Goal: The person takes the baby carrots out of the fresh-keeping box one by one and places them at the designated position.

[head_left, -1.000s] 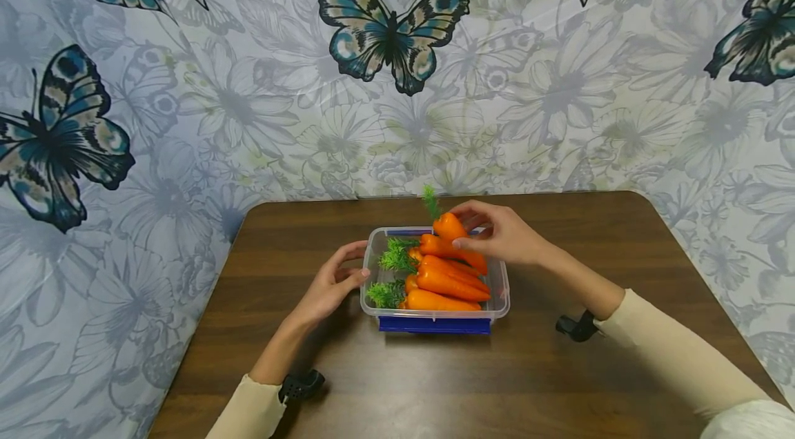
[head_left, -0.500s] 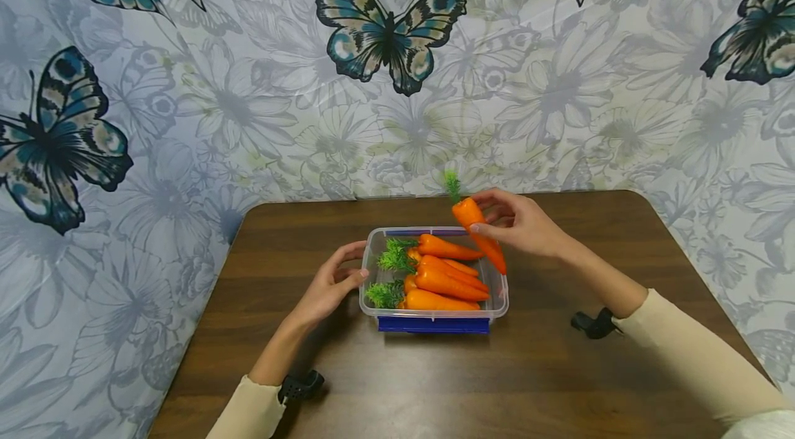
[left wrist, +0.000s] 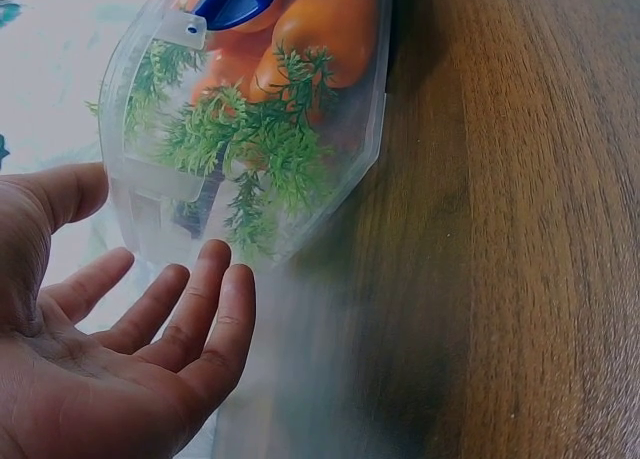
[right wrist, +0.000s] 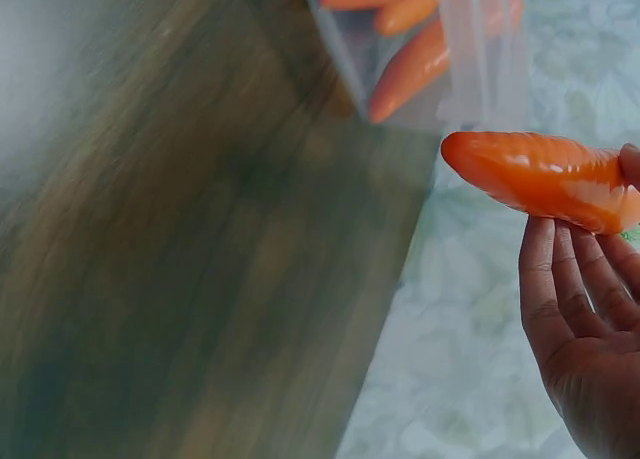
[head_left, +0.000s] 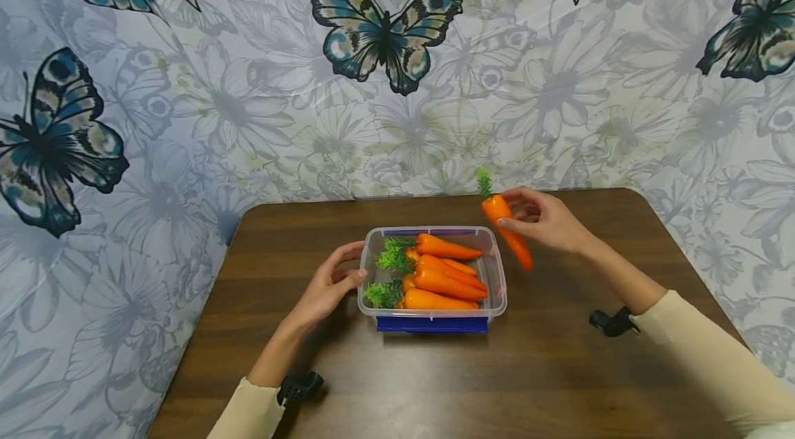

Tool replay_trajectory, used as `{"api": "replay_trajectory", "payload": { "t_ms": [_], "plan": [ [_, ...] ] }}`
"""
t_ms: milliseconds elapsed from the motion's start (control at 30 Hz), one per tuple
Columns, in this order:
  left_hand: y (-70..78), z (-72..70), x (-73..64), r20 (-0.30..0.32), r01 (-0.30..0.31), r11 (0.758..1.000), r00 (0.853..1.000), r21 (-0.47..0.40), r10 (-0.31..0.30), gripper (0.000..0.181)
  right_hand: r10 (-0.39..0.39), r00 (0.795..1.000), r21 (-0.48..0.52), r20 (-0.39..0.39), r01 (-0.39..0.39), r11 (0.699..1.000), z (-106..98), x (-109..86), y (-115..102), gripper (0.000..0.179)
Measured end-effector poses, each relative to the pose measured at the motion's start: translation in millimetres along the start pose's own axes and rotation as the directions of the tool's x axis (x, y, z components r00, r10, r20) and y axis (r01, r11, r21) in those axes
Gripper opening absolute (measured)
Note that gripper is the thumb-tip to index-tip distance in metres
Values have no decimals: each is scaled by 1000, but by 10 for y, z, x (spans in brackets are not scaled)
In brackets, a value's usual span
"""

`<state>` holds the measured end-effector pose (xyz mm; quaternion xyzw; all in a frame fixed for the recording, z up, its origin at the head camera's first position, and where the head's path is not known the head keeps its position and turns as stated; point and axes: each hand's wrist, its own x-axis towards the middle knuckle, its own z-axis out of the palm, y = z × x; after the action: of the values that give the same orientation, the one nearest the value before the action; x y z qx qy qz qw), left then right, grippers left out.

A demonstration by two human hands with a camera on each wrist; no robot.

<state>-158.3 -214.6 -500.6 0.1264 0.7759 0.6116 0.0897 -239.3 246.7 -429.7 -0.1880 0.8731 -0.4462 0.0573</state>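
An orange carrot (head_left: pixel 508 230) with a green leafy top is pinched in my right hand (head_left: pixel 549 219), tilted, just right of a clear plastic box. In the right wrist view the thumb and fingertips grip the carrot (right wrist: pixel 540 174) from opposite sides. The clear box (head_left: pixel 499 287) with blue clips holds several more carrots (head_left: pixel 444 277), their leafy tops toward the left. My left hand (head_left: pixel 329 284) rests at the box's left wall, fingers relaxed; in the left wrist view the thumb and fingertips of the left hand (left wrist: pixel 150 349) touch or nearly touch the clear wall (left wrist: pixel 150 224).
The box stands on a brown wooden table (head_left: pixel 435 384) near its back edge. Behind the table hangs a cloth (head_left: pixel 248 101) printed with flowers and butterflies. A black band (head_left: pixel 301 386) is on the left wrist and another band (head_left: pixel 611 322) on the right.
My right hand has lifted the carrot out of the box and carried it right, past the box's right wall. The left hand has stayed at the box's left side.
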Motion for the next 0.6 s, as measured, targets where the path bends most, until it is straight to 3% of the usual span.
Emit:
{"api": "replay_trajectory", "payload": {
  "t_ms": [600],
  "plan": [
    [-13, -5, 3, -1, 7, 1000, 1000, -8, -7, 57, 180, 981, -21, -70, -182, 983, -272, -177, 612, 60]
  ]
}}
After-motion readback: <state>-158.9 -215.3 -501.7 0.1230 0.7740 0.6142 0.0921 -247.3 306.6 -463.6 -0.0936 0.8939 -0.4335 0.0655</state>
